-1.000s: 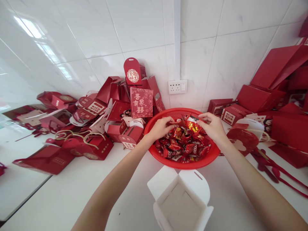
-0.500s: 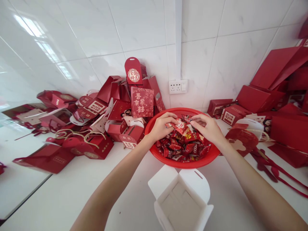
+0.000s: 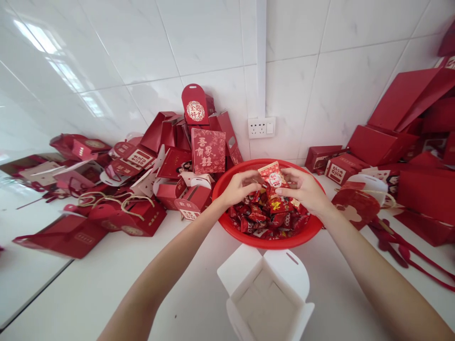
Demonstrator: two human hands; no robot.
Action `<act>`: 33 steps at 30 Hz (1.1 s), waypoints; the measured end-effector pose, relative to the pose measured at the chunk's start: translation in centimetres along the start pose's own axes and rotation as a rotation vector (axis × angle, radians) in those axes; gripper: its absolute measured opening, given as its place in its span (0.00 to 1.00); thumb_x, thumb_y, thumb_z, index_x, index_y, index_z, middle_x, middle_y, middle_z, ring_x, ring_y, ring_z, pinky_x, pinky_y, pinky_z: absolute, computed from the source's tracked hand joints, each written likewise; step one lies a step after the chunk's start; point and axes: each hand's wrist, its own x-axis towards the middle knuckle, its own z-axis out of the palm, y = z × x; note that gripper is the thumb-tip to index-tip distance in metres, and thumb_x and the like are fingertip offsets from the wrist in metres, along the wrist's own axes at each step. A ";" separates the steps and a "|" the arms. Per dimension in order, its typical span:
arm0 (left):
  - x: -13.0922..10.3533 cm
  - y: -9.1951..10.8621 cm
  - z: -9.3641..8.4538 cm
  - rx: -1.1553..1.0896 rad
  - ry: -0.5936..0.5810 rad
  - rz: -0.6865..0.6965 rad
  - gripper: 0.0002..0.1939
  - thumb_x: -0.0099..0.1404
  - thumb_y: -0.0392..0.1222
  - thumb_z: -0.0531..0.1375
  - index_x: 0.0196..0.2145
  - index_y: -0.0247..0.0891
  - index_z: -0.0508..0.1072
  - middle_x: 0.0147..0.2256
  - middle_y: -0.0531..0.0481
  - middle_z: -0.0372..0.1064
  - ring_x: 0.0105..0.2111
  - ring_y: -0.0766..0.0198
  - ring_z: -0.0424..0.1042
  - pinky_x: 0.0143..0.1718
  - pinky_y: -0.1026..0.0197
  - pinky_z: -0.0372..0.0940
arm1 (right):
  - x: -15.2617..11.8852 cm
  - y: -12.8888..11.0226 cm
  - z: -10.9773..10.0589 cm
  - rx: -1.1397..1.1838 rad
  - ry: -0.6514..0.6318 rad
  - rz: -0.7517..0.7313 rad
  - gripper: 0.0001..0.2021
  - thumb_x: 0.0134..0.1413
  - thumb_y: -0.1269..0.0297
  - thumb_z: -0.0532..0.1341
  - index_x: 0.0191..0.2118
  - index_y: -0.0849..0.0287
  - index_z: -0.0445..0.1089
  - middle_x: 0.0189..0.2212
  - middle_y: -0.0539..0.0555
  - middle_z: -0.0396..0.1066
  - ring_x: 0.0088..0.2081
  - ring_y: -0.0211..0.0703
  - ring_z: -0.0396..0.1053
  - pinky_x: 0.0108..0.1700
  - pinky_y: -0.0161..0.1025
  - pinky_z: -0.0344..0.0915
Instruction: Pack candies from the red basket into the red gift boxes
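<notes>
A red plastic basket (image 3: pixel 270 244) holds a pile of red-wrapped sweets (image 3: pixel 258 215). Over its right half my right hand (image 3: pixel 302 189) pinches a red and gold packet (image 3: pixel 273 177), raised above the pile. My left hand (image 3: pixel 241 188) is at the basket's left side, its fingers curled at the sweets beside the packet; what they grip, if anything, is hidden. In front of the basket stands an open white box (image 3: pixel 268 303), flaps spread, with nothing but its bare bottom showing inside.
Red gift boxes (image 3: pixel 208 150) are heaped at the back left, some with rope handles (image 3: pixel 137 203). More red boxes (image 3: pixel 384 147) are piled on the right, with red ribbons (image 3: pixel 415 258) near them. A wall socket (image 3: pixel 261 128) is behind the basket.
The red and gold packet has been lifted more upright in my right hand, whose fingers have closed on it. My left hand has come away from the packet and its fingers have curled lower.
</notes>
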 end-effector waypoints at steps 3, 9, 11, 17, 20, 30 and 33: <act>0.4 0.6 0.3 -0.007 -0.104 -0.101 0.19 0.64 0.55 0.63 0.33 0.32 0.78 0.30 0.47 0.75 0.31 0.62 0.72 0.36 0.61 0.67 | 0.0 0.0 0.0 -0.012 -0.010 -0.014 0.25 0.35 0.63 0.76 0.44 0.57 0.76 0.44 0.56 0.81 0.44 0.52 0.79 0.50 0.50 0.74; 1.2 0.9 1.1 0.020 -0.118 -0.056 0.24 0.62 0.59 0.65 0.23 0.33 0.72 0.22 0.53 0.65 0.26 0.67 0.62 0.30 0.63 0.59 | -0.3 -0.2 0.3 0.060 -0.134 0.051 0.28 0.34 0.59 0.78 0.47 0.56 0.77 0.44 0.55 0.81 0.46 0.53 0.79 0.51 0.51 0.75; 1.2 0.9 1.1 0.031 -0.147 -0.028 0.23 0.63 0.57 0.64 0.25 0.33 0.72 0.23 0.53 0.64 0.27 0.67 0.62 0.31 0.62 0.59 | -0.3 -0.3 0.4 0.060 -0.129 0.030 0.22 0.42 0.55 0.76 0.45 0.56 0.79 0.44 0.56 0.82 0.46 0.53 0.79 0.51 0.51 0.75; 0.8 0.9 1.5 0.036 -0.248 -0.037 0.20 0.63 0.54 0.65 0.26 0.33 0.72 0.24 0.55 0.61 0.26 0.68 0.60 0.29 0.64 0.58 | -0.2 -0.3 0.5 0.046 0.001 -0.008 0.21 0.44 0.46 0.73 0.38 0.57 0.82 0.38 0.56 0.83 0.44 0.56 0.79 0.49 0.51 0.75; 0.9 0.9 1.4 0.068 -0.244 -0.007 0.21 0.64 0.56 0.63 0.27 0.33 0.75 0.24 0.53 0.66 0.27 0.66 0.63 0.31 0.63 0.61 | -0.1 -0.2 0.5 0.082 0.051 0.018 0.21 0.42 0.46 0.73 0.37 0.56 0.82 0.35 0.55 0.83 0.42 0.57 0.79 0.45 0.50 0.75; 2.1 -2.2 -1.8 0.388 0.028 -0.276 0.13 0.57 0.48 0.62 0.28 0.35 0.79 0.28 0.50 0.77 0.30 0.61 0.72 0.34 0.62 0.63 | 1.1 1.0 -0.9 0.300 0.378 0.086 0.16 0.39 0.53 0.72 0.34 0.56 0.77 0.37 0.55 0.83 0.42 0.57 0.80 0.44 0.49 0.76; 2.3 -2.1 -1.6 0.456 -0.132 -0.315 0.12 0.54 0.47 0.64 0.20 0.37 0.74 0.19 0.55 0.69 0.22 0.65 0.65 0.28 0.63 0.58 | 1.1 0.9 -0.8 0.295 0.353 0.109 0.17 0.39 0.54 0.72 0.36 0.56 0.77 0.37 0.55 0.83 0.43 0.57 0.80 0.44 0.49 0.77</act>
